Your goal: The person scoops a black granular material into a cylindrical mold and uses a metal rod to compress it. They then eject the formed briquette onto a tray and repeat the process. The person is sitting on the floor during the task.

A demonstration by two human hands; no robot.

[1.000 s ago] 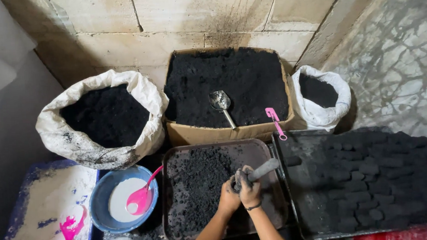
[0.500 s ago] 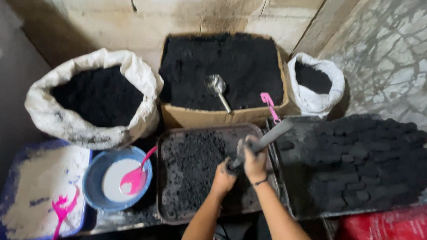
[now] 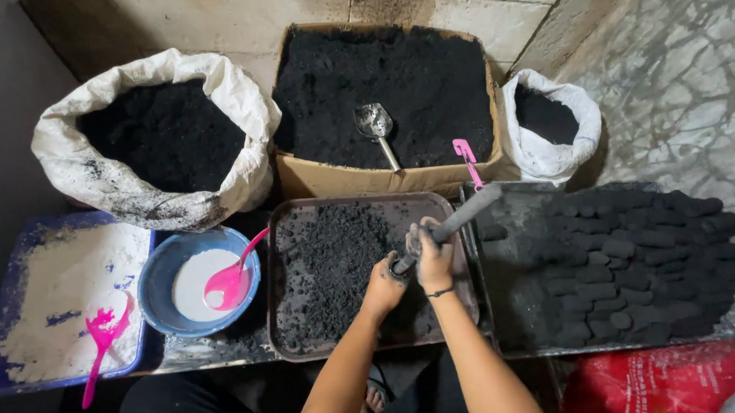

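Low in the centre of the frame, both hands meet over the dark tray [image 3: 301, 227] of black crumbly powder. The right hand [image 3: 434, 257] is clenched around a grey metal tube [image 3: 452, 223] angled up to the right; the left hand [image 3: 382, 283] grips the tube's lower end, both forearms rising from the bottom edge.

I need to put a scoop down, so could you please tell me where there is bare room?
Free: the right tray's left strip beside the briquettes, and the middle tray's right edge. Crowded: the bowl, both hands on the tube.
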